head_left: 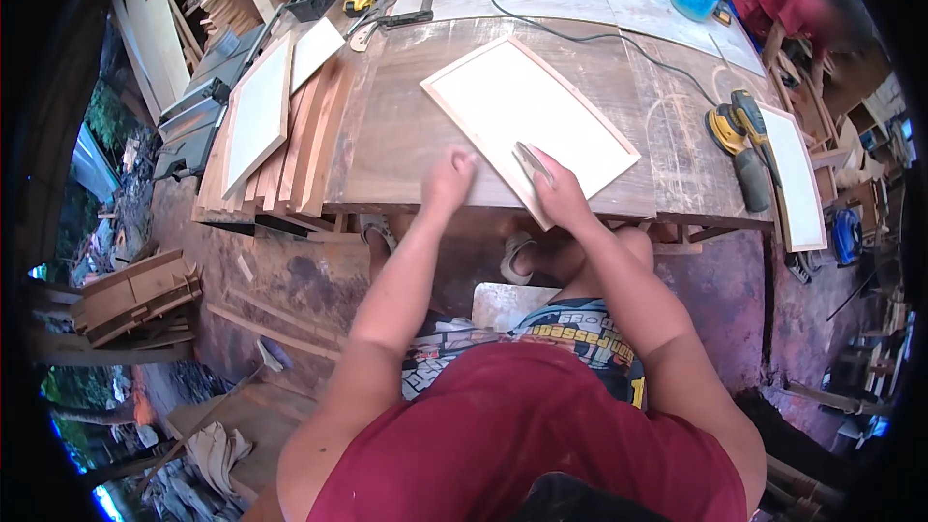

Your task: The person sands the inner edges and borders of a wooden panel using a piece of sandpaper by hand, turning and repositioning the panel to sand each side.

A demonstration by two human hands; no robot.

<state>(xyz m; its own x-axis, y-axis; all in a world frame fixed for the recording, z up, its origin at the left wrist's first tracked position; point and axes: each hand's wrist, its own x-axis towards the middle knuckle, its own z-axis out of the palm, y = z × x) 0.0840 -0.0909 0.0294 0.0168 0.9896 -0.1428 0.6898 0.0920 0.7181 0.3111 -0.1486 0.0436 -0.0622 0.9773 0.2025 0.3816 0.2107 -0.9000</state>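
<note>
Table (pixel 387 116): brown wood, scuffed at right. Framed panel (pixel 527 101) lies askew near the middle, stacked planks (pixel 311 140) at left, sander (pixel 733 135) at right; dark cord (pixel 590 38) crosses the far part.

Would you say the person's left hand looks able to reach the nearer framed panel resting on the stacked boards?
Probably yes: the left hand looks curled and apparently empty, and only bare tabletop and part of the stacked boards seem to lie between it and the framed panel.

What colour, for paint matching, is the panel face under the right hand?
The panel face is white; best view: head.
</note>
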